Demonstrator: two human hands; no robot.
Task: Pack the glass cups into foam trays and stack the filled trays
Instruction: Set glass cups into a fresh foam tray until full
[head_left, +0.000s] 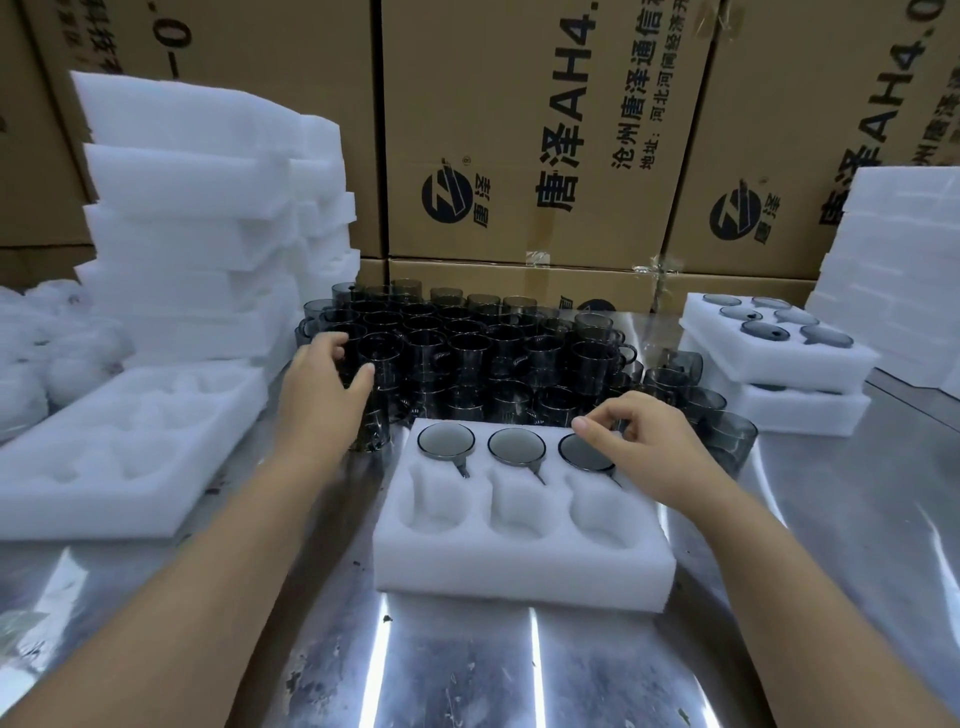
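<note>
Right hand pinches the rim of the third cup, seated in the tray. Left hand half-closes among loose cups behind it. Gripping one? Can't tell. Thin, slick, breakable glass: grip the body, not the handle.

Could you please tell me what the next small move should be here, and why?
Probably lift the loose cup by the left hand into the near-left pocket of the tray: the far row holds three cups, the near row is empty.
</note>
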